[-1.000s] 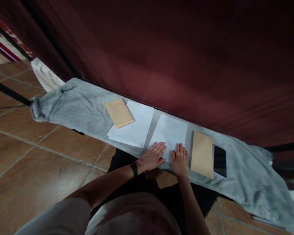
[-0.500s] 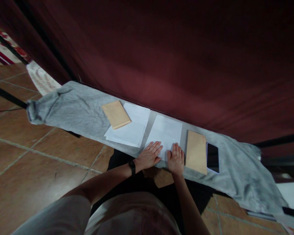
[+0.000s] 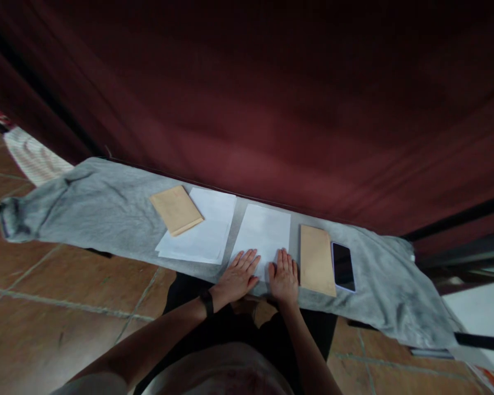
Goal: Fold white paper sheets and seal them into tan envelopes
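Note:
My left hand (image 3: 237, 276) lies flat on the near left part of a white sheet of paper (image 3: 263, 230), its fingers stretched out. Flat on the same sheet's near right corner rests my right hand (image 3: 284, 277), fingers extended and nothing held. To the left are several white sheets (image 3: 209, 230), slightly fanned, with a brown envelope (image 3: 177, 209) lying askew over their left side. Just right of my right hand lies another brown envelope or stack of envelopes (image 3: 318, 258). Beside it is a phone (image 3: 343, 266) with a dark screen and a pale purple edge.
A grey cloth (image 3: 107, 203) covers the long narrow table. Behind it hangs a dark red curtain (image 3: 251, 153). Black bars (image 3: 461, 216) run at both ends. The floor (image 3: 57, 323) is brown tile. A white panel (image 3: 480, 312) stands at the far right.
The view has shifted, so the table and what lies on it appear farther left and slightly lower. Both hands stay flat on the same sheet.

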Available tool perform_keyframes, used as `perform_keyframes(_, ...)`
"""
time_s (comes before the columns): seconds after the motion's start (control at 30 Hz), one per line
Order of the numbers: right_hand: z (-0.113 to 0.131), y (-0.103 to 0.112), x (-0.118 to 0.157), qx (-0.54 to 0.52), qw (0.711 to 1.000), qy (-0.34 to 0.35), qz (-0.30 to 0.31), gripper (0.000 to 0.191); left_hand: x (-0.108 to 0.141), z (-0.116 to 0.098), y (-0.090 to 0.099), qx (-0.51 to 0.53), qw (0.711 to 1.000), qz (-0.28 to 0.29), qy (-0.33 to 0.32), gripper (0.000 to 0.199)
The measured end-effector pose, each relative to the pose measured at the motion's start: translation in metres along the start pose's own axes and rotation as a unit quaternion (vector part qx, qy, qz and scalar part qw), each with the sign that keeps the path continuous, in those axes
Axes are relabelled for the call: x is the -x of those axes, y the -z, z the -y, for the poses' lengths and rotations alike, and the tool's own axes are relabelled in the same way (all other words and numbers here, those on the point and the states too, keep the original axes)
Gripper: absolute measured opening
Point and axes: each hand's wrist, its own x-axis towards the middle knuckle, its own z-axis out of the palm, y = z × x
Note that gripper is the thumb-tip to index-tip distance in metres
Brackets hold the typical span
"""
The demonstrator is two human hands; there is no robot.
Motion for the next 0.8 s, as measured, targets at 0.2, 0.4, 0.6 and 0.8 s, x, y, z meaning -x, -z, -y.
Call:
perform_keyframes(0.2, -0.002, -0.002, 0.001, 0.009, 1.0, 0.007, -0.007, 0.057, -0.007, -0.002, -0.006, 0.009, 0.999, -0.018, 0.026, 0.053)
perform_keyframes(0.4, 0.006, -0.001, -0.01, -0.017, 1.0, -0.005, -0.002, 0.054, -0.039, -0.002, -0.017, 0.016, 0.998, -0.048, 0.035, 0.055)
perform_keyframes(0.6, 0.037, -0.011, -0.033, -0.045, 0.996, 0.053, 0.054, 0.048, -0.056, 0.007, -0.029, 0.0, 0.999, -0.037, 0.021, 0.07)
perform_keyframes(0.8, 0.035, -0.018, -0.03, -0.021, 0.999, 0.036, 0.028, 0.053, -0.051, 0.013, -0.027, -0.003, 0.996, -0.063, 0.061, 0.068)
